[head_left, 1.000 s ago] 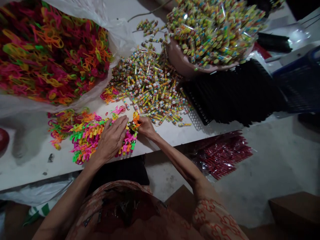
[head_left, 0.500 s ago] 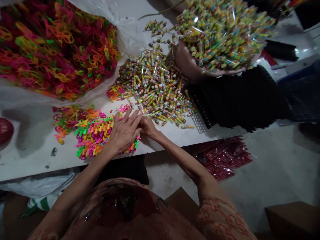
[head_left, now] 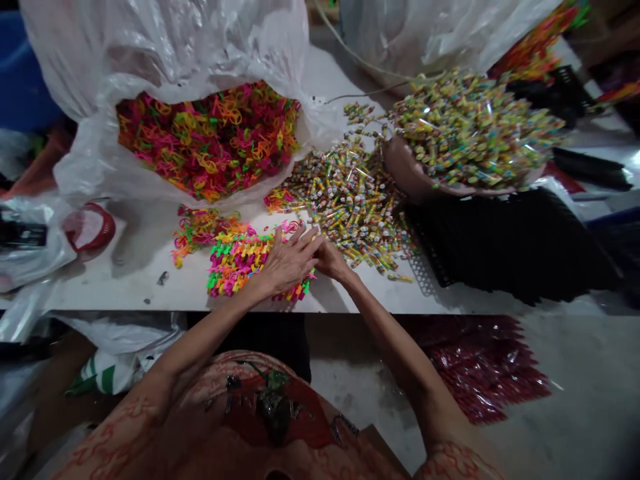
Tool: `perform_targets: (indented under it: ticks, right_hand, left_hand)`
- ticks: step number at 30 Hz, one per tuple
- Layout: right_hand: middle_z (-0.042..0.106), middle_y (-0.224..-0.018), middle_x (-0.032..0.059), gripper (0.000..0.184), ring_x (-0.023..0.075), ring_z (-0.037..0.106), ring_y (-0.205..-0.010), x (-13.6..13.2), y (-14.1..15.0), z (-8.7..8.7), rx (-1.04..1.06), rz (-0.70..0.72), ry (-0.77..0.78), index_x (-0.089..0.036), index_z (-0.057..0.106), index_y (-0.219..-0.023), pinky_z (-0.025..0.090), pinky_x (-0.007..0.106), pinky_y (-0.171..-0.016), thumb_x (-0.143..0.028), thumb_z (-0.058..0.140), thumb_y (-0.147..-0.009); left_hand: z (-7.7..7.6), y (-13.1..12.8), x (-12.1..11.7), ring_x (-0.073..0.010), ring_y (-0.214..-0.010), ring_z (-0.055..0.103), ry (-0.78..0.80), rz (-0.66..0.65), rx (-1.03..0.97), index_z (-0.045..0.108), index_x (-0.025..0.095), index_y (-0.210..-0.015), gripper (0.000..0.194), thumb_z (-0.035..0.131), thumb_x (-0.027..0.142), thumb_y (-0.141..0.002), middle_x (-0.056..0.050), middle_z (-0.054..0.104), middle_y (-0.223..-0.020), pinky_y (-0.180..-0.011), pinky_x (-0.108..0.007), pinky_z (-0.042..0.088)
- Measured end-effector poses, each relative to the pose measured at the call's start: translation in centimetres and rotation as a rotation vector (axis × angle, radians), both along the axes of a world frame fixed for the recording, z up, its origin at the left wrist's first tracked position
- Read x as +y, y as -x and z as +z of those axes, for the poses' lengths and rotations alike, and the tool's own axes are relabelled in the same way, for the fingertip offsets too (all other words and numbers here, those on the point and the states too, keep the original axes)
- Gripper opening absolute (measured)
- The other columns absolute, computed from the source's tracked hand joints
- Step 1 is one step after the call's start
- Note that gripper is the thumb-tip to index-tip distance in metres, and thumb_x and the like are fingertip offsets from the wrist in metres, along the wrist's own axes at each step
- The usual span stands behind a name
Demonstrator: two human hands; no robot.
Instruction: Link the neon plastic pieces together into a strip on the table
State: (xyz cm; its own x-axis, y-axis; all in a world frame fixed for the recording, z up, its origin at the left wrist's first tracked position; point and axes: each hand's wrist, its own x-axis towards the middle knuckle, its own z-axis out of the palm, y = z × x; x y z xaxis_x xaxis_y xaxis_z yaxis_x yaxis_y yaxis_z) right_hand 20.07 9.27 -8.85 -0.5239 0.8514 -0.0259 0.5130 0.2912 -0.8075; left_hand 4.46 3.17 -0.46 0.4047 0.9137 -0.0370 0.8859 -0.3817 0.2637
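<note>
My left hand (head_left: 289, 264) lies flat, fingers stretched out, over the right end of a tight block of small coloured plastic pieces (head_left: 239, 260) in pink, green, yellow and orange. Its fingertips meet my right hand (head_left: 330, 259), whose fingers are curled together; whatever is in them is hidden. Just behind the hands lies a heap of small tubes with yellow printed wrapping (head_left: 350, 197). A loose pile of similar coloured plastic pieces (head_left: 203, 227) sits behind the block, to the left.
A large clear plastic bag (head_left: 75, 167) full of coloured pieces stands at the back left. At the right are a pink basin (head_left: 405, 170) heaped with wrapped tubes and a stack of black mesh-like sheets (head_left: 505, 247). Dark red shiny packets (head_left: 485, 367) lie below the table edge.
The view has tilted up and swung left, so everything appears lower and further right. Both hands keep nearly the same place at the block's right end.
</note>
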Motion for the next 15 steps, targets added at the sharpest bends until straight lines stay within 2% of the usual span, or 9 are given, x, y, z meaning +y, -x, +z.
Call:
perform_targets:
  ticks: [2,4,6,8,9,12,15]
  right_hand:
    - [0.063,-0.064,0.0003,0.008,0.0141,0.056,-0.061,-0.9,-0.9,1.2,0.057,-0.093,0.060,-0.017,0.069,-0.068,0.043,0.025,-0.058,-0.018,0.061,-0.065]
    - [0.069,-0.077,0.0038,0.014,0.0170,0.064,-0.069,-2.8,-2.2,2.3,0.177,-0.290,0.131,-0.019,0.073,-0.079,0.050,0.028,-0.062,-0.023,0.064,-0.069]
    - [0.071,-0.081,0.0049,0.017,0.0179,0.068,-0.070,-5.3,-3.2,3.2,0.311,-0.470,0.224,-0.019,0.074,-0.082,0.054,0.031,-0.064,-0.031,0.068,-0.070]
    - [0.073,-0.083,0.0055,0.021,0.0173,0.068,-0.066,-8.0,-3.4,3.6,0.399,-0.575,0.302,-0.019,0.074,-0.080,0.056,0.033,-0.066,-0.037,0.072,-0.069]
    - [0.074,-0.083,0.0057,0.022,0.0169,0.068,-0.065,-9.2,-3.2,3.6,0.419,-0.611,0.326,-0.019,0.074,-0.079,0.057,0.033,-0.066,-0.038,0.072,-0.068]
    - [0.073,-0.078,0.0045,0.021,0.0166,0.068,-0.062,-11.6,-2.0,3.1,0.427,-0.681,0.366,-0.019,0.074,-0.077,0.057,0.032,-0.064,-0.038,0.072,-0.067]
    - [0.072,-0.074,0.0034,0.020,0.0162,0.068,-0.060,-11.8,-0.9,2.5,0.432,-0.729,0.371,-0.019,0.074,-0.075,0.056,0.031,-0.062,-0.037,0.072,-0.066]
  left_hand:
    - [0.7,2.6,-0.5,-0.0284,-0.145,0.035,-0.061,0.033,-0.062,0.043,0.025,-0.146,0.048,0.034,0.032,-0.099,-0.010,0.040,-0.155,-0.117,-0.063,0.019]
    - [1.1,6.6,-1.2,-0.0256,-0.141,0.041,-0.125,0.117,-0.182,0.049,0.026,-0.141,0.045,0.032,0.034,-0.100,-0.009,0.048,-0.151,-0.118,-0.058,0.022]
    - [1.2,11.2,-1.8,-0.0233,-0.134,0.049,-0.169,0.265,-0.353,0.056,0.023,-0.133,0.046,0.030,0.042,-0.100,-0.008,0.058,-0.141,-0.116,-0.051,0.031]
    - [0.7,15.1,-2.3,-0.0220,-0.128,0.055,-0.152,0.430,-0.525,0.061,0.021,-0.128,0.049,0.033,0.049,-0.098,-0.008,0.064,-0.133,-0.113,-0.043,0.040]
    - [0.4,16.5,-2.4,-0.0232,-0.127,0.056,-0.123,0.495,-0.590,0.062,0.020,-0.126,0.050,0.036,0.051,-0.097,-0.009,0.064,-0.133,-0.112,-0.042,0.042]
    - [-0.7,18.0,-2.9,-0.0253,-0.123,0.059,-0.067,0.563,-0.680,0.065,0.018,-0.121,0.050,0.042,0.054,-0.095,-0.008,0.067,-0.128,-0.110,-0.044,0.044]
    - [-1.4,16.7,-3.2,-0.0246,-0.120,0.061,-0.106,0.486,-0.680,0.067,0.019,-0.117,0.048,0.042,0.053,-0.094,-0.008,0.069,-0.124,-0.107,-0.044,0.047]
